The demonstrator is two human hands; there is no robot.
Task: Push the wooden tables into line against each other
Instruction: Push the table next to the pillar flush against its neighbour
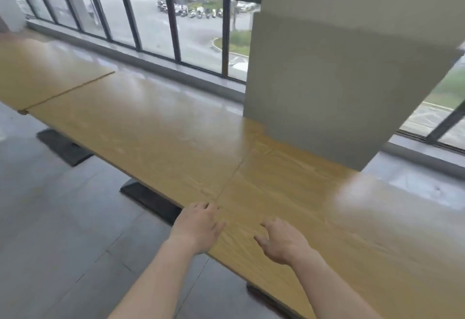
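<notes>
Three wooden tables stand in a row beside the big window. The far left table touches the middle table along a thin seam, and its near corner sticks out a little past it. The middle table meets the near right table at another thin seam.

The left hand reaches out with a straight arm. It lies palm down on the near edge, right where that second seam ends, with its fingers curled over the edge, not gripping anything.

The right hand sits just right of the seam, over the near right table. Its fingers are spread loose and it holds nothing.

A grey pillar stands at the far side of the near right table. No writing can be read anywhere.
</notes>
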